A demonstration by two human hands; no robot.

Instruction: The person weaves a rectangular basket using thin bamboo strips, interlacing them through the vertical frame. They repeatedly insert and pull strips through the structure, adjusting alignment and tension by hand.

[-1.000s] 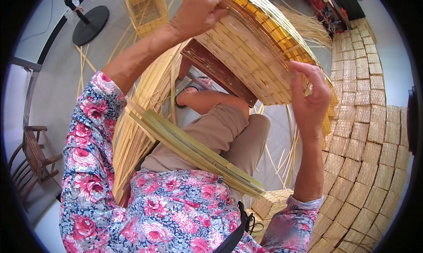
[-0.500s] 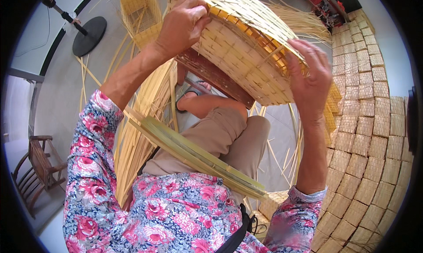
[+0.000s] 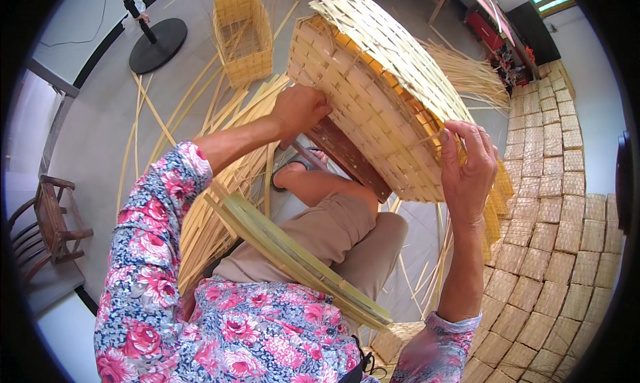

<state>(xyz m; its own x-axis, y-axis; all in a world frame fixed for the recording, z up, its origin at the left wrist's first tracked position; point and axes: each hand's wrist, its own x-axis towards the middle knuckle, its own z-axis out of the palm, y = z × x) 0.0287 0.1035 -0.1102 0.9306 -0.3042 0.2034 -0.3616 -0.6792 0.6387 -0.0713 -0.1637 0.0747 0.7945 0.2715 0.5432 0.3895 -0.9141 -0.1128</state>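
Note:
A large woven bamboo basket (image 3: 373, 110) rests tilted on a dark red wooden bench (image 3: 347, 153) in front of my knees. A paler woven panel (image 3: 393, 46) slants over its top, with a yellow layer showing in the gap between. My right hand (image 3: 470, 160) is closed on the basket's right end at the upper edge, thumb and fingers pinching it. My left hand (image 3: 300, 110) is curled by the basket's lower left side, just above the bench; its fingertips are partly hidden, so what they hold cannot be made out. Across my lap lies a bundle of green bamboo strips (image 3: 300, 256).
Long loose bamboo strips (image 3: 230, 203) lie beside my left leg, and more strips (image 3: 467, 70) are heaped beyond the basket. An open yellow basket (image 3: 247, 63) stands far left, near a round black stand base (image 3: 158, 46). Rows of woven blocks (image 3: 547, 236) cover the right side. A wooden chair (image 3: 57, 223) stands left.
My left hand has let go of the basket's top edge and come down to its lower left side. My right hand keeps its hold at the right end. The view has shifted.

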